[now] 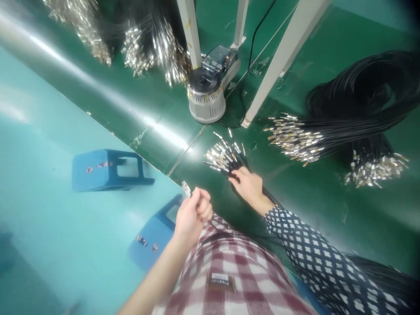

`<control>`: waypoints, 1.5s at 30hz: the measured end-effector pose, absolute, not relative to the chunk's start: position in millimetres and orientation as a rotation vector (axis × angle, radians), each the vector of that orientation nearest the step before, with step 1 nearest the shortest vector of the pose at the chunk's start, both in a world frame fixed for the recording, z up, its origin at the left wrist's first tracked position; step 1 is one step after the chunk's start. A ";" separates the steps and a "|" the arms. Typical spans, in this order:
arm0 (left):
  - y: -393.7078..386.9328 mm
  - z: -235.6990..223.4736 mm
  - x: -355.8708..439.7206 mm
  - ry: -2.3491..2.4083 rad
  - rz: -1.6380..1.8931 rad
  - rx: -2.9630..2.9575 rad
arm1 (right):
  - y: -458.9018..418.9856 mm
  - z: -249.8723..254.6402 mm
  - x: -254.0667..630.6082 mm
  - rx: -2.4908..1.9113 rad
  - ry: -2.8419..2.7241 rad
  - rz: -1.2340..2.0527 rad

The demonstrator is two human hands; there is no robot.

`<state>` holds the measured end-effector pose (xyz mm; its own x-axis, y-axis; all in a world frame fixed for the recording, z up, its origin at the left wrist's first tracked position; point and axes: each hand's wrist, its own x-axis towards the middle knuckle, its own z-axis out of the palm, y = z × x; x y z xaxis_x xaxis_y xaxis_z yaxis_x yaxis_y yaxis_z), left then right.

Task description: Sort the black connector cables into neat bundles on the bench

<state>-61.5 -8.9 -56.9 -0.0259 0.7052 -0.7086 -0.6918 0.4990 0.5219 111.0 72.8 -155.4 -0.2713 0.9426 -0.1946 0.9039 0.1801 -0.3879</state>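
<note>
at the green table edge (160,166), hands (248,187) gripping cables (226,155)

Left hand (194,212) holds cable (186,188); right hand (246,186) grips bundle (226,157).

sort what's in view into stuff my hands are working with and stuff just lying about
In hand:
- metal-tipped cable, left hand
- cable bunch, right hand

Apparently lying by:
- round grey machine
- two blue stools
- cable bundles at right
- bundles at upper left
</note>
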 end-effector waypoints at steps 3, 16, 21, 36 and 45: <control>-6.3 -58.0 -62.3 1.142 1.098 0.002 | 72.5 -155.5 107.0 -1.862 -2.264 0.721; 12.6 -67.7 -41.6 1.258 1.082 0.269 | 32.3 -85.5 130.1 -1.531 -1.826 1.213; 10.5 -70.7 -30.2 1.340 1.052 0.361 | 15.0 -68.5 138.0 -1.526 -1.787 1.182; 13.4 -74.9 -29.2 1.468 1.147 0.170 | -1.3 -115.4 190.0 -1.611 -2.404 0.850; 13.7 -63.0 -29.7 1.250 1.065 0.127 | -2.3 -89.3 137.2 -1.439 -2.226 1.235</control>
